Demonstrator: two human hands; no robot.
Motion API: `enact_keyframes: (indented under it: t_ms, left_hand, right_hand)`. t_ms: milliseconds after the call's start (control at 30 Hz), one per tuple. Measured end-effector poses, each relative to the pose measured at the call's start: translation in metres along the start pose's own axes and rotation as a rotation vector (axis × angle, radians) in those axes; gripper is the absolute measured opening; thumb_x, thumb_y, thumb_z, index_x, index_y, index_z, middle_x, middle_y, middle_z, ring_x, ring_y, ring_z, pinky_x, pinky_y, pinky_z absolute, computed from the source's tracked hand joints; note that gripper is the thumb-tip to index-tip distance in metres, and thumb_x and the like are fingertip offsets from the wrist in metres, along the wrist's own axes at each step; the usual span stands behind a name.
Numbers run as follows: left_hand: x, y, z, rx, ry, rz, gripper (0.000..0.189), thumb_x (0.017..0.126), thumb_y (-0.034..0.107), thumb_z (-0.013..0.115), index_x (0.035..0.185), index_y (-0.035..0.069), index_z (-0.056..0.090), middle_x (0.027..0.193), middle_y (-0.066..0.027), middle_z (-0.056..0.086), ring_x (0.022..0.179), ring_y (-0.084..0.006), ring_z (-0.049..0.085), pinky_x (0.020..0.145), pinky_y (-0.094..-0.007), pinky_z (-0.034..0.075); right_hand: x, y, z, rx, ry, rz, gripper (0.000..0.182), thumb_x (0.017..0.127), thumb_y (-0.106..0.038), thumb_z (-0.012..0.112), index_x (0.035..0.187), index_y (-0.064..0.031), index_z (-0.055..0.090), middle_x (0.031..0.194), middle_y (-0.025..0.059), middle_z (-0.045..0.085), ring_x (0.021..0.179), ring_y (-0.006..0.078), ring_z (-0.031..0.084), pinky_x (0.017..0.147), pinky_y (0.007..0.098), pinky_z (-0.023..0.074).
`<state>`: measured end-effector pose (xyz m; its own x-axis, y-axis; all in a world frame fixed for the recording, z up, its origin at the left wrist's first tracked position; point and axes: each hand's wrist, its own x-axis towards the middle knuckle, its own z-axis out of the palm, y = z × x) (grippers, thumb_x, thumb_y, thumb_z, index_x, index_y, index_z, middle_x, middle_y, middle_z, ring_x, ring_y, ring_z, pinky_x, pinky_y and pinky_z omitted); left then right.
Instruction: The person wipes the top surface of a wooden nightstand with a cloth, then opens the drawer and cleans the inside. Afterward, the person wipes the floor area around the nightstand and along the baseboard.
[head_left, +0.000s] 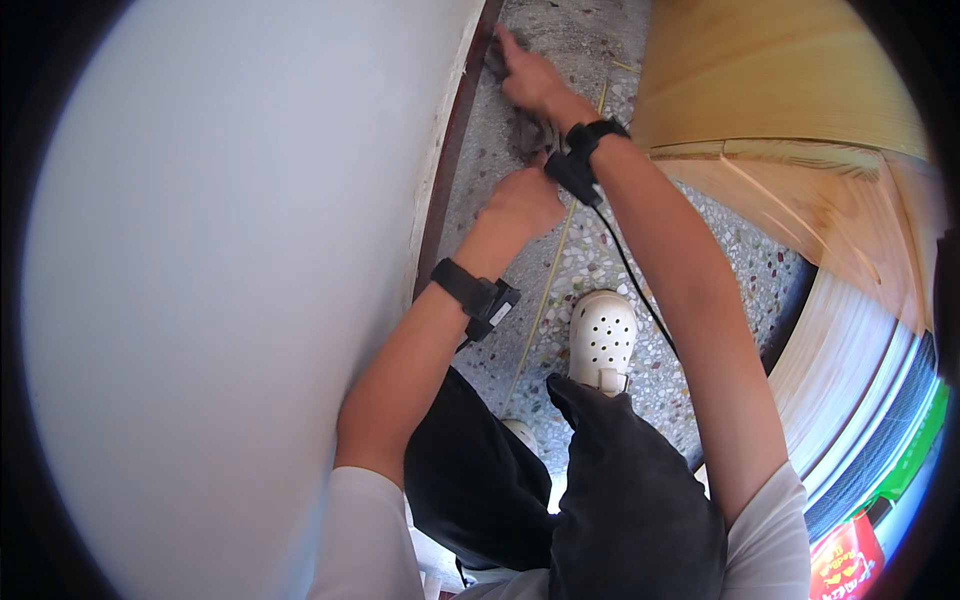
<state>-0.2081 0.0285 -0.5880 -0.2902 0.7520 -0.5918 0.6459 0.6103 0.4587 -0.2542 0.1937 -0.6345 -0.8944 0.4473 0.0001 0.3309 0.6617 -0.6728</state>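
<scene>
A dark grey cloth (531, 133), bunched and partly blurred, lies on the speckled terrazzo floor (600, 251) beside the wall. Over it my right hand (534, 81) presses down, its index finger stretched towards the dark brown skirting board (455, 139). Part of the cloth shows past that finger, and the rest is hidden under the palm. My left hand (521, 201) is nearer to me, at the cloth's near end, with its fingers curled. Whether these fingers grip the cloth is hidden. Both wrists carry black straps with small devices.
A white wall (225, 262) rises close along my left arm. Wooden furniture (780, 82) stands on the right. A thin yellow strip (551, 277) runs along the floor. My white clog (602, 334) is below my hands. A black cable (634, 274) hangs by my right forearm.
</scene>
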Motion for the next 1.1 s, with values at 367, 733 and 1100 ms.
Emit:
enact_keyframes:
  t_ms: [367,733,1100]
  left_hand:
    - [-0.024,0.03,0.02,0.242,-0.097,0.135,0.026,0.08,0.013,0.057,0.097,-0.004,0.069,0.105,-0.0246,0.068,0.096,-0.0365,0.068,0.084,-0.0447,0.054]
    - [-0.028,0.032,0.041,0.258,0.047,0.276,0.031,0.084,0.01,0.052,0.104,-0.004,0.07,0.137,-0.0279,0.051,0.111,-0.0357,0.063,0.094,-0.0431,0.051]
    - [-0.023,0.05,0.033,0.372,-0.118,0.195,0.036,0.083,0.011,0.053,0.111,-0.006,0.068,0.134,-0.0261,0.054,0.111,-0.0356,0.063,0.091,-0.0423,0.053]
  right_hand:
    - [-0.124,-0.024,-0.008,0.098,-0.352,-0.117,0.083,0.071,0.003,0.05,0.15,-0.0159,0.033,0.117,0.0067,0.069,0.114,0.0372,0.059,0.093,0.044,0.0475]
    - [-0.15,0.003,-0.045,0.172,0.382,-0.034,0.075,0.077,0.015,0.042,0.147,-0.0097,0.036,0.137,0.0197,0.053,0.125,0.0406,0.049,0.107,0.0429,0.0393]
    - [-0.124,0.039,-0.026,0.098,-0.084,-0.089,0.078,0.077,0.014,0.044,0.151,-0.0099,0.03,0.145,0.0215,0.045,0.136,0.0385,0.041,0.113,0.0383,0.0329]
